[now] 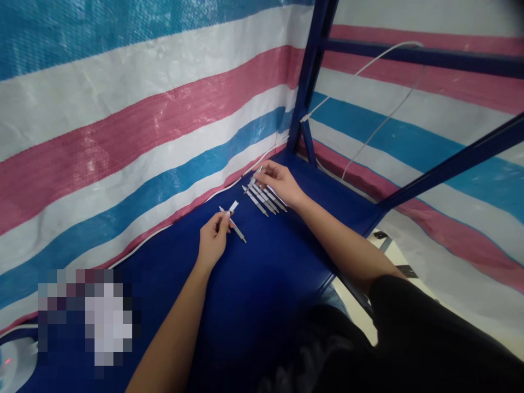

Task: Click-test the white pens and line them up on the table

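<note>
My left hand (213, 238) holds a small white pen part (233, 207) between thumb and fingers, just over a loose grey-and-white pen (238, 233) lying on the blue table (254, 284). My right hand (278, 182) reaches to the far end of the table, its fingertips pinching a pen (256, 177) at the top of a row of several pens (264, 199) laid side by side. The row lies partly under that hand.
A striped pink, white and blue tarp (123, 136) walls the table on the left and behind. A dark blue metal post (309, 82) and crossbars stand at the back right, with a white cable (368, 65) hanging along them. A white object (14, 363) sits at the near left.
</note>
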